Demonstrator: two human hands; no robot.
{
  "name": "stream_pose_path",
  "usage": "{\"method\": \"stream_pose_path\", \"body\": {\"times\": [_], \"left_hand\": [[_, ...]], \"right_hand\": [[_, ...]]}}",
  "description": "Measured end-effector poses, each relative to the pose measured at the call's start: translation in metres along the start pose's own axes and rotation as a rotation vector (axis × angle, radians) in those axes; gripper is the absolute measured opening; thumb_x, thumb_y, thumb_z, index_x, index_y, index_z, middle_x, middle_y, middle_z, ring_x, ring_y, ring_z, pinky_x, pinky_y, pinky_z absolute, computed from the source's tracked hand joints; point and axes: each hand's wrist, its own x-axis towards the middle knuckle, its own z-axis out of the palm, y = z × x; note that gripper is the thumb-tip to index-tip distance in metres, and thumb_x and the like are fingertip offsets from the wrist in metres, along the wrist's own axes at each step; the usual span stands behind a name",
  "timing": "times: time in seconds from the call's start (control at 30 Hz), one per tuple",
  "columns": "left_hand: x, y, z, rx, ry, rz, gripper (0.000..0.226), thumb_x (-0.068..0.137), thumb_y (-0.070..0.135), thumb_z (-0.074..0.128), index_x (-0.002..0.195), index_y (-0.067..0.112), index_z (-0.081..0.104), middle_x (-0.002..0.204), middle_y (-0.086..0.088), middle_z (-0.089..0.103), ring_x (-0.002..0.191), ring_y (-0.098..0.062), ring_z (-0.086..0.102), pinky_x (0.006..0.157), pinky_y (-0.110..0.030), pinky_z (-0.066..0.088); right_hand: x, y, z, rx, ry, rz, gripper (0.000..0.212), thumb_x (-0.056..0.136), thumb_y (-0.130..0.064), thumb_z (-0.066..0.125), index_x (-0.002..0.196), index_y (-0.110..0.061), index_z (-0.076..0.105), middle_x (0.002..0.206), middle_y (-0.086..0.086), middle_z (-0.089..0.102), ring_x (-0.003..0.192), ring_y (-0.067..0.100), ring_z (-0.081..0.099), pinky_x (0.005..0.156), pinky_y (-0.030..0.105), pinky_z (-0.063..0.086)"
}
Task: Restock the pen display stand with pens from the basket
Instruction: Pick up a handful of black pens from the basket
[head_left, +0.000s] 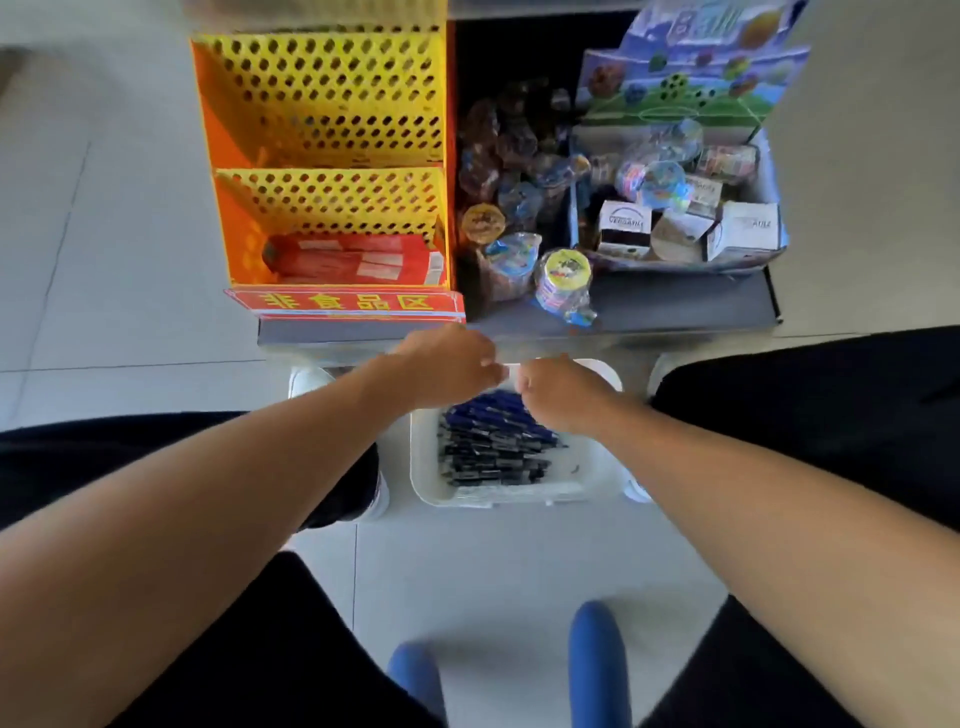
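Currently both my hands are over the far end of the white basket (431, 467), which sits on the floor between my knees. My left hand (447, 366) and my right hand (563, 395) are close together, knuckles up, fingers curled under. Something small and pale shows between the 2 hands near the basket's far rim; I cannot tell what it is, nor whether either hand is actually gripping it or a pen. Blur at the fingertips prevents a firmer reading.

Pens (493, 447): a heap of dark blue and black barrels lying roughly crosswise in the basket, filling most of its left and middle part. My right hand covers the upper right part of the heap.

Pen display stand (332, 156): orange sides, yellow perforated back panels, 2 tiers visible, standing on the low shelf (675, 306) beyond the basket. Upper tier looks bare; lower tier holds flat red boxes (353, 260). A red sign (345, 301) with yellow characters runs along the stand's front edge.

To the right of the stand on the same shelf: packaged toys (563, 283) and a printed cardboard tray (696, 78) of small boxes.
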Motion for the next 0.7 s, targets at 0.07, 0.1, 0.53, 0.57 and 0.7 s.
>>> {"method": "stream_pose_path", "body": {"times": [0.07,0.1,0.53,0.57,0.7], "left_hand": [[0.005,0.0,0.032,0.044,-0.143,0.01,0.038,0.099,0.047,0.042,0.113,0.019,0.064,0.113,-0.006,0.063,0.105,-0.028,0.059,0.073,-0.031,0.038],[0.009,-0.001,0.048,0.052,-0.195,0.009,0.037,0.099,0.045,0.043,0.112,0.019,0.065,0.111,-0.006,0.064,0.103,-0.028,0.059,0.073,-0.031,0.038],[0.047,0.008,0.159,-0.049,-0.41,-0.061,0.057,0.091,0.031,0.057,0.142,0.013,0.038,0.141,-0.009,0.041,0.127,-0.033,0.044,0.104,-0.049,0.041],[0.046,0.009,0.161,-0.04,-0.408,-0.063,0.059,0.091,0.031,0.057,0.143,0.012,0.035,0.142,-0.01,0.041,0.128,-0.033,0.042,0.106,-0.049,0.039],[0.043,0.011,0.173,0.009,-0.354,-0.075,0.055,0.089,0.019,0.056,0.14,0.011,0.036,0.14,-0.009,0.042,0.128,-0.031,0.043,0.106,-0.048,0.039]], "right_hand": [[0.001,0.008,0.031,0.041,-0.117,0.048,0.021,0.094,-0.008,0.045,0.095,-0.009,0.066,0.096,0.01,0.067,0.092,0.03,0.063,0.083,0.04,0.054],[0.001,0.011,0.043,0.054,-0.168,0.079,0.023,0.094,-0.009,0.046,0.104,-0.009,0.067,0.103,0.011,0.067,0.096,0.032,0.064,0.086,0.041,0.054],[0.041,0.051,0.068,0.32,-0.192,0.28,0.038,0.095,-0.002,0.045,0.124,-0.022,0.061,0.115,0.003,0.053,0.097,0.027,0.052,0.079,0.035,0.049],[0.044,0.053,0.068,0.337,-0.196,0.301,0.039,0.095,-0.003,0.045,0.121,-0.027,0.06,0.113,0.004,0.054,0.096,0.028,0.053,0.078,0.037,0.052],[0.045,0.057,0.07,0.329,-0.194,0.349,0.038,0.095,-0.006,0.045,0.119,-0.03,0.062,0.112,0.005,0.056,0.092,0.029,0.055,0.066,0.034,0.051]]}}
